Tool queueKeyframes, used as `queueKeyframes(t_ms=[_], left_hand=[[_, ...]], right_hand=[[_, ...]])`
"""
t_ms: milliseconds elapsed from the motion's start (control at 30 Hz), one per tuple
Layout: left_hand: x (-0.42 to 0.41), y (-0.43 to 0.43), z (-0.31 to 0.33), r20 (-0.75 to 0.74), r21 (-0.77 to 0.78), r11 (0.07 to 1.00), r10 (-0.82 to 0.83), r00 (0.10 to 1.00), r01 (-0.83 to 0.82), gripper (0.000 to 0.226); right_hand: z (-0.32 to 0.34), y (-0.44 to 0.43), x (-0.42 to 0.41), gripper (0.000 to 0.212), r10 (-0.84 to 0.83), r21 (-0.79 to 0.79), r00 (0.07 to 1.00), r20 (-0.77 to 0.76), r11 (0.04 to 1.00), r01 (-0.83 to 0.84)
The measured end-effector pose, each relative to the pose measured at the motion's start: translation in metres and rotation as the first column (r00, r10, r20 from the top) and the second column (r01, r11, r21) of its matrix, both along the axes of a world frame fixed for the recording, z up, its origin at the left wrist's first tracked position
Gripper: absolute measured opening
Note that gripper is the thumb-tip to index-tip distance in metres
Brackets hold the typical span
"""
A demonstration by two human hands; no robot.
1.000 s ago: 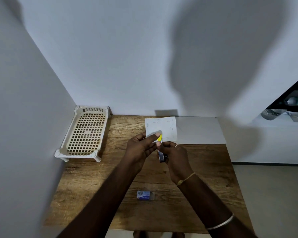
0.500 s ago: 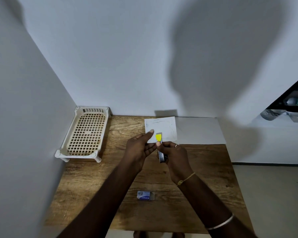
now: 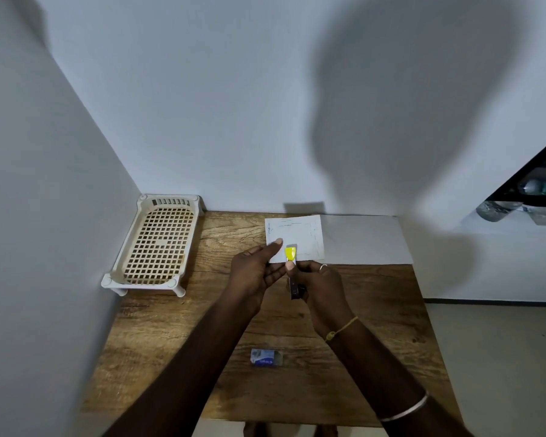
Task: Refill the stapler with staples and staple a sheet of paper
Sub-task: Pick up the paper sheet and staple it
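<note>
A small white sheet of paper [image 3: 297, 234] is held up above the wooden table [image 3: 171, 335]. My left hand [image 3: 256, 272] pinches its lower left corner, thumb on the front. My right hand [image 3: 319, 285] grips a small stapler [image 3: 291, 257] with a yellow top, whose nose lies over the sheet's lower edge; my right thumb presses on the yellow part. The dark metal base sticks out below my fingers. A small blue staple box [image 3: 266, 357] lies on the table near the front edge.
A cream plastic lattice tray [image 3: 158, 244] stands at the table's back left against the wall. A larger white sheet [image 3: 366, 241] lies flat at the back right. Walls close in the left and the back. Floor lies to the right.
My left thumb has slid left off the stapler's yellow top onto the paper's corner, so the yellow part now shows in full. The paper and right hand barely moved.
</note>
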State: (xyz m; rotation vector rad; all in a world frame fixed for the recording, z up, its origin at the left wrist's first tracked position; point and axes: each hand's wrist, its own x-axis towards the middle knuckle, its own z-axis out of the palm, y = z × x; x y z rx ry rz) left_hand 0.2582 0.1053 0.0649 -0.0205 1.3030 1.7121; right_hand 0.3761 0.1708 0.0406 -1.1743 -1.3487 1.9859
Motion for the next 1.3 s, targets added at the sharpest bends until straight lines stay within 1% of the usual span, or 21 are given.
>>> queueKeyframes(t_ms=[167,433,500,600,667,900,1000,1167,1300], left_hand=[[-0.0011,-0.0003,0.0012,-0.007,-0.011,1.000,0.012,1.000,-0.013,0.024],[-0.0008,-0.0011,0.0030,-0.005,-0.031,0.999,0.022,1.000,-0.023,0.020],[-0.0005,-0.0012,0.0033,-0.008,-0.035,0.999,0.025,1.000,-0.025,0.020],[-0.0003,-0.0004,0.0034,-0.009,-0.041,0.999,0.032,0.999,-0.033,0.023],[-0.0008,0.0006,0.0032,-0.008,-0.045,0.998,0.036,0.999,-0.037,0.025],[-0.0030,0.0041,0.0012,0.002,-0.046,0.998,0.043,0.999,-0.042,0.028],[-0.0043,0.0053,0.0007,0.003,-0.039,0.998,0.040,0.999,-0.040,0.030],[-0.0048,0.0068,-0.0011,0.010,-0.038,0.999,0.028,1.000,-0.027,0.031],[-0.0040,0.0076,-0.0024,0.020,-0.035,0.999,0.024,1.000,-0.023,0.030]], right_hand=[[0.0027,0.0001,0.0018,0.027,0.040,0.021,0.999,-0.010,0.999,-0.040],[0.0038,-0.0014,0.0018,0.029,0.039,-0.004,0.999,-0.004,0.999,-0.039],[0.0049,-0.0014,0.0021,0.033,0.043,-0.003,0.999,0.000,0.999,-0.043],[0.0060,-0.0012,0.0022,0.048,0.046,0.000,0.999,-0.004,0.999,-0.046],[0.0056,-0.0006,0.0020,0.053,0.045,-0.006,0.999,-0.010,0.999,-0.045],[0.0025,0.0033,0.0008,0.057,0.050,-0.005,0.999,-0.012,0.999,-0.050],[0.0050,0.0034,0.0011,0.054,0.052,-0.019,0.998,-0.027,0.998,-0.052],[0.0069,0.0038,0.0018,0.059,0.053,-0.011,0.998,-0.025,0.999,-0.054],[0.0072,0.0043,0.0023,0.056,0.060,-0.017,0.997,-0.041,0.998,-0.061]])
